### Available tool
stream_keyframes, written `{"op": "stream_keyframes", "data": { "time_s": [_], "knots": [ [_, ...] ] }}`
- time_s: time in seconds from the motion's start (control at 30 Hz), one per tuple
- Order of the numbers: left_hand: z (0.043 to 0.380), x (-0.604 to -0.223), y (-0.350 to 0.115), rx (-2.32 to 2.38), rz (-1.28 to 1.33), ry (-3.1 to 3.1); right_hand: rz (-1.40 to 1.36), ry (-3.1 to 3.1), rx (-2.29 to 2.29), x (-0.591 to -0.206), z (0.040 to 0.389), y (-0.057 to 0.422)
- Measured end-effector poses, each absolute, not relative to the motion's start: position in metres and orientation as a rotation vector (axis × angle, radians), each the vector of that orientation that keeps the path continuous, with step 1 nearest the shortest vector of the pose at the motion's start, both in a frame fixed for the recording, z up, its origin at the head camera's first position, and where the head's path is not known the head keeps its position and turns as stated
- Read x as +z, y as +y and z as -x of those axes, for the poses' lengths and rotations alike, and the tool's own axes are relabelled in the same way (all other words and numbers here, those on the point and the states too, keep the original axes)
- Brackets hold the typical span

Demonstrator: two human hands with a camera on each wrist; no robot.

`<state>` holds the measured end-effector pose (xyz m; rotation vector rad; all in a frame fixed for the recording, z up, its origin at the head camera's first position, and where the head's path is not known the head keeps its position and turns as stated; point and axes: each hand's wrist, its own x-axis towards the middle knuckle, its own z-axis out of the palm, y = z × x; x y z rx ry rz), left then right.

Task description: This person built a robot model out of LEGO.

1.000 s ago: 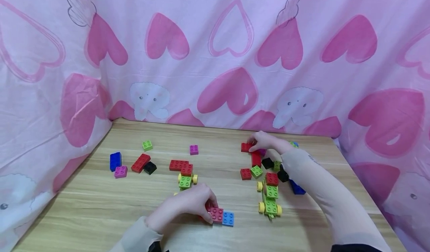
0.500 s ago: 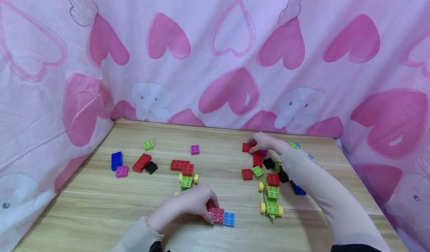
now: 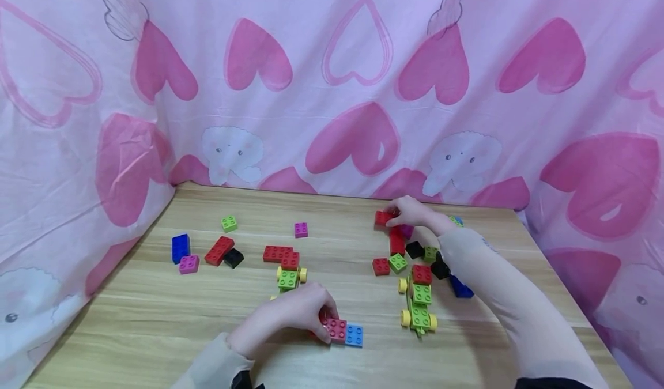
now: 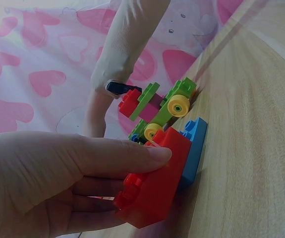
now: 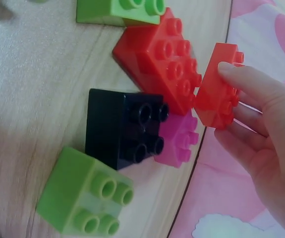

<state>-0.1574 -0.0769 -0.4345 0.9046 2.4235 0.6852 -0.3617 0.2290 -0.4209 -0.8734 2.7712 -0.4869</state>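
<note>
In the head view my left hand point(image 3: 303, 311) grips a red building brick point(image 3: 336, 330) low over the front of the table, with a blue brick point(image 3: 354, 335) joined beneath its right end. The left wrist view has the thumb across this red brick point(image 4: 157, 183), the blue brick point(image 4: 194, 151) sitting lower against the wood. At the back right my right hand point(image 3: 412, 211) pinches another red brick point(image 5: 216, 89) between thumb and fingers. Just beside that brick lie a long red brick point(image 5: 162, 62) and a magenta brick point(image 5: 177, 139), with a black brick point(image 5: 125, 126) closer to the camera.
A green wheeled brick car point(image 3: 419, 305) with a red brick on top stands right of my left hand; a second car point(image 3: 287, 280) is partly hidden behind it. Loose bricks, including a dark blue one point(image 3: 180, 248), lie at the left. A heart-print curtain point(image 3: 353, 141) borders the table point(image 3: 155, 320).
My right hand has risen slightly, lifting the red brick up and away from the long red one. The left hand and its bricks stay in place.
</note>
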Motion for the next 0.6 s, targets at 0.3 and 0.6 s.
{"op": "stream_keyframes", "data": {
  "time_s": [0.3, 0.6],
  "knots": [
    [0.158, -0.433, -0.077, 0.71, -0.904, 2.398, 0.851, 2.854, -0.546, -0.405, 0.352, 0.242],
    [0.159, -0.432, -0.077, 0.727, -0.899, 2.38, 0.848, 2.911, -0.649, -0.379, 0.325, 0.243]
  ]
}}
